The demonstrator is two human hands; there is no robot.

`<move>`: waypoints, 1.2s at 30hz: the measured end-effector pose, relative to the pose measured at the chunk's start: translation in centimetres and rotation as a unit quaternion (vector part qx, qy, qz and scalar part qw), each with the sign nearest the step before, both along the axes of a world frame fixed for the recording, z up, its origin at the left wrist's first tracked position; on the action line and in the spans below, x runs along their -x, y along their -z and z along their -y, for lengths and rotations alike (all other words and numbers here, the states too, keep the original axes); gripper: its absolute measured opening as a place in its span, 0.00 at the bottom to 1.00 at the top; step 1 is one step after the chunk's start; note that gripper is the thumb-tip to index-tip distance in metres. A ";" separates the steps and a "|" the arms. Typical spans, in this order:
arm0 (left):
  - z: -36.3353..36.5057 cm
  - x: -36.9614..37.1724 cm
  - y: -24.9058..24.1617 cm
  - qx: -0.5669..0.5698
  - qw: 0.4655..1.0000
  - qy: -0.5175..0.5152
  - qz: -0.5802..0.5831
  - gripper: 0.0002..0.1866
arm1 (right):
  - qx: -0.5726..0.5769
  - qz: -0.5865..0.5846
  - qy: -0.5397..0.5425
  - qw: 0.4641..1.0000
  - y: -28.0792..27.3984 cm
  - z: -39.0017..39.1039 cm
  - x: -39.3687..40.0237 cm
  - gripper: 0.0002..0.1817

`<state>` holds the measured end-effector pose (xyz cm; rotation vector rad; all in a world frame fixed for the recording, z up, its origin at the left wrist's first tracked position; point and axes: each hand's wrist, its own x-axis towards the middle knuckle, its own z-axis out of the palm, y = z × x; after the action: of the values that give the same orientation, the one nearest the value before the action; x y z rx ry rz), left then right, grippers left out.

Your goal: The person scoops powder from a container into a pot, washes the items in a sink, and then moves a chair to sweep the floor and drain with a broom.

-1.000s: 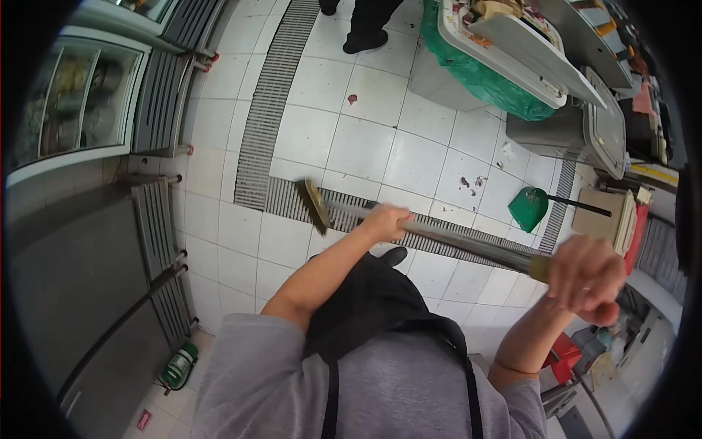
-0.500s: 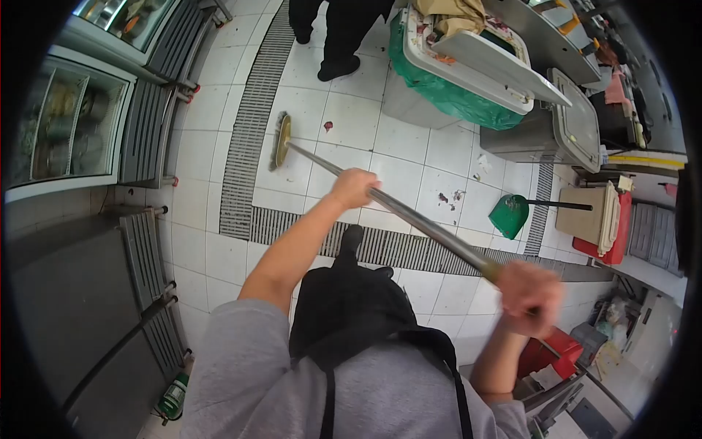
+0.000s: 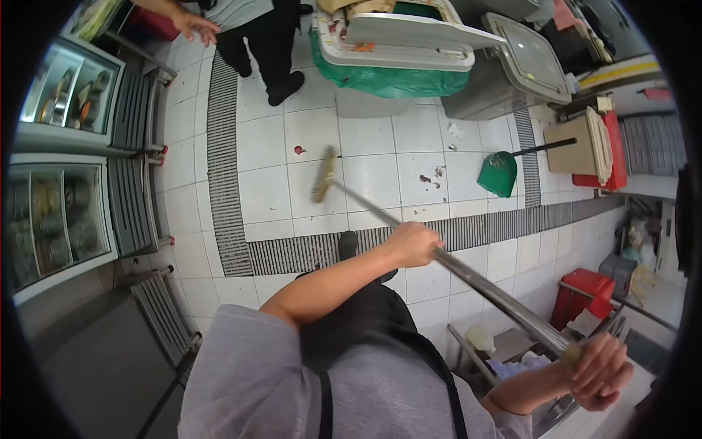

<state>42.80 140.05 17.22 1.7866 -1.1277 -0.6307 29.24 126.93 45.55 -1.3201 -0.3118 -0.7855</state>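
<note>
A broom with a long metal handle (image 3: 504, 300) runs diagonally across the view. My left hand (image 3: 414, 244) is wrapped round the middle of the handle. My right hand (image 3: 599, 372) grips its top end, at the lower right. The broom's yellowish head (image 3: 324, 175) rests on the white tiled floor, and a small dark red scrap (image 3: 300, 150) lies to its left. Dark scraps (image 3: 433, 178) are scattered on the tiles to the right. Beyond them stands a green dustpan (image 3: 499, 174) with a black handle.
Another person in black trousers (image 3: 267, 51) stands at the top left, one hand (image 3: 194, 26) out. A bin with a green liner (image 3: 395, 80) and a grey bin (image 3: 482, 95) stand ahead. Glass-door fridges (image 3: 66, 212) line the left. Drain grating (image 3: 307, 249) crosses the floor.
The broom head has left the grating's side and moved right across the tiles. Both my hands have shifted right and down, still on the handle. The other person's torso and hand have come into view.
</note>
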 end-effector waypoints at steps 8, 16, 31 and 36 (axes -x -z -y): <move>-11.8 1.4 8.4 -0.181 0.976 -0.121 -0.006 0.05 | -0.151 -0.133 -0.129 0.971 11.1 -2.1 -4.7 0.14; 0.7 5.1 2.3 0.033 0.997 0.041 -0.048 0.13 | 0.061 0.003 -0.075 0.995 -0.1 1.4 1.2 0.10; -4.6 3.6 9.2 -0.048 0.998 0.046 -0.009 0.02 | -0.013 -0.072 -0.178 0.981 7.1 0.6 -3.9 0.15; 2.4 5.5 2.4 0.102 0.990 0.094 -0.040 0.12 | 0.105 0.079 -0.204 0.970 -1.1 0.8 -0.1 0.07</move>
<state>37.28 137.62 14.79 1.4823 -1.2676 -0.6663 29.31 126.12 46.61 -1.3309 -0.7852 -0.5185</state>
